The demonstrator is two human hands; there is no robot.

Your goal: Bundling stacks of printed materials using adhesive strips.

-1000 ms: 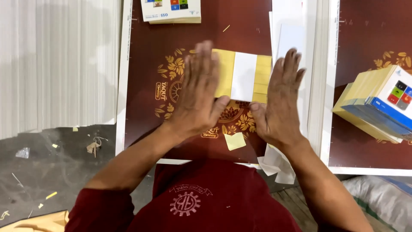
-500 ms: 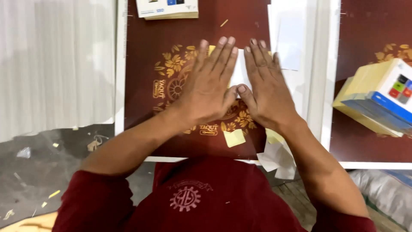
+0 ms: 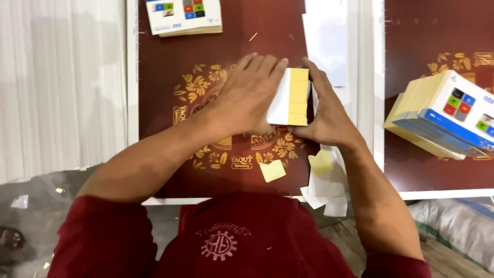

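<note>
- The left hand [image 3: 247, 98] is laid flat, fingers straight and close together, with its fingertips pressed on the left side of a small stack of paper sheets [image 3: 290, 97].
- The right hand [image 3: 327, 116] is curled around the right side of the same stack, so the stack is squeezed between both hands.
- The stack is held right in the middle, between the two hands, and neither hand is nearer than the other.
- The stack's long side is pointed away from the person, up and down in the view; a yellow edge and a white face are seen.
- The stack is kept over a dark red printed board [image 3: 170, 87] on the bench.
- Loose yellow slips [image 3: 272, 170] are seen near the wrists.
- A bigger pile of booklets [image 3: 442, 116] is seen well apart, to the right.
</note>
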